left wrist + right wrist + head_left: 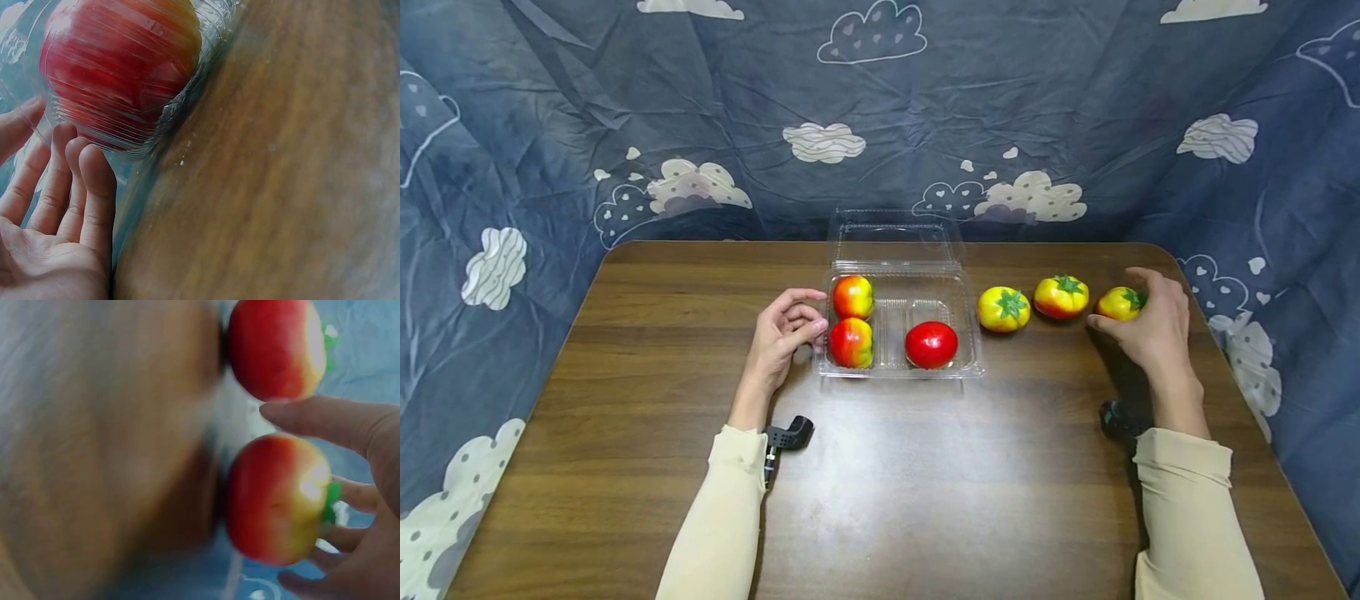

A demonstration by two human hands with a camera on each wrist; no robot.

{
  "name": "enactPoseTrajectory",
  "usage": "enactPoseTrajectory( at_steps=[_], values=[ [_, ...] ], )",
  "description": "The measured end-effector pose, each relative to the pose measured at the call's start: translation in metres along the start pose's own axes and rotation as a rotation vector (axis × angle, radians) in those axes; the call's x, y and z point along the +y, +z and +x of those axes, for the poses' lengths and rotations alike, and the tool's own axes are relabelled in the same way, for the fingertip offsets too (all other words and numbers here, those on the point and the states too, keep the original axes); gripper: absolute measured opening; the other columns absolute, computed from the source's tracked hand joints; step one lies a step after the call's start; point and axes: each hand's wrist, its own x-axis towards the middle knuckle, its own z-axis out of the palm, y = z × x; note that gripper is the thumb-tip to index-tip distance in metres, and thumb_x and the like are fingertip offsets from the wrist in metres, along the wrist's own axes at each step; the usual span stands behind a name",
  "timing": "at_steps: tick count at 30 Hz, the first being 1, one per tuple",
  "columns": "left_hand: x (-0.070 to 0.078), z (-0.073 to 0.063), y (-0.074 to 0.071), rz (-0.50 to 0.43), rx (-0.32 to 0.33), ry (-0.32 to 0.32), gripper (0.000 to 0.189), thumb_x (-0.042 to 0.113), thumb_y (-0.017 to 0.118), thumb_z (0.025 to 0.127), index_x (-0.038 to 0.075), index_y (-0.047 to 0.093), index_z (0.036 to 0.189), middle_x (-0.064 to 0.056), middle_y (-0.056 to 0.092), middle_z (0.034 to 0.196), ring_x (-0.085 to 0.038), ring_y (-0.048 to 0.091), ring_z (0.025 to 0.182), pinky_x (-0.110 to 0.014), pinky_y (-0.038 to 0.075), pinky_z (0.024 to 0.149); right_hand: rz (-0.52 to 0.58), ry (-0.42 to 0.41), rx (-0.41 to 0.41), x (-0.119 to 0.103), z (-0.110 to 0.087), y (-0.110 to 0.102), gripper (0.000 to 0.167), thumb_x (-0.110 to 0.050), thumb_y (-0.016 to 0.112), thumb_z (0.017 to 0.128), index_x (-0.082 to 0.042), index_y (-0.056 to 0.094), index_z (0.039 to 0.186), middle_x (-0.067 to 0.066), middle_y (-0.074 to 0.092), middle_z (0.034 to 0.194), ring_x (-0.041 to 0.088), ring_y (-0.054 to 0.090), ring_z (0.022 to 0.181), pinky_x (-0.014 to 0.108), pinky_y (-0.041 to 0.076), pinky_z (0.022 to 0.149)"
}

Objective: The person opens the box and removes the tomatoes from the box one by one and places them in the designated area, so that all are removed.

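A clear plastic clamshell box (pixel 891 333) has its lid (pixel 895 237) raised at the back. Two red-and-yellow fruits (pixel 853 297) (pixel 125 69) sit in its left side, and a red fruit (pixel 931 345) lies at front right. At the box's left edge is my left hand (pixel 786 333), fingers loosely bent, thumb and fingertips by the plastic wall. My right hand (pixel 1153 321) spreads around the rightmost yellow-red fruit (pixel 1117 304) with a green leafy top. In the right wrist view its thumb (pixel 319 422) lies between that fruit (pixel 275 500) and its neighbour; firm contact cannot be told.
Right of the box stand two more yellow-red fruits, one (pixel 1003 309) nearer the box and one (pixel 1061 297) beside my right hand. The brown wooden table (pixel 895 500) ends at a blue cloud-patterned cloth (pixel 895 100). Small black cameras are on both wrists.
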Motion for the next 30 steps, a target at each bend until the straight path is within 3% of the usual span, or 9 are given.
enactPoseTrajectory(
  at_steps=[6, 13, 30],
  values=[
    [0.001, -0.001, -0.001, -0.008, 0.01, 0.007, 0.041, -0.016, 0.067, 0.09, -0.018, 0.055, 0.129, -0.005, 0.07, 0.081, -0.017, 0.061, 0.058, -0.023, 0.059, 0.056, -0.003, -0.118, 0.043, -0.029, -0.005, -0.011, 0.088, -0.011, 0.091, 0.075, 0.004, 0.048, 0.15, 0.033, 0.042, 0.15, 0.051, 0.029, 0.147, 0.064, 0.02, 0.127],
    [-0.001, -0.001, 0.001, -0.01, 0.002, 0.007, 0.041, -0.015, 0.067, 0.09, -0.016, 0.055, 0.13, -0.005, 0.07, 0.081, -0.018, 0.061, 0.057, -0.024, 0.058, 0.055, 0.009, -0.16, 0.074, -0.059, -0.017, -0.016, 0.077, -0.009, 0.088, 0.079, 0.0, 0.053, 0.147, 0.029, 0.048, 0.151, 0.049, 0.037, 0.145, 0.065, 0.027, 0.123],
    [-0.002, -0.001, 0.0, 0.009, -0.002, 0.008, 0.04, -0.013, 0.069, 0.091, -0.013, 0.058, 0.13, -0.006, 0.07, 0.082, -0.016, 0.061, 0.057, -0.024, 0.058, 0.054, 0.107, -0.318, 0.048, -0.104, -0.035, 0.015, 0.072, -0.015, 0.084, 0.084, -0.009, 0.055, 0.15, 0.021, 0.053, 0.15, 0.043, 0.046, 0.141, 0.068, 0.035, 0.114]
  ],
)
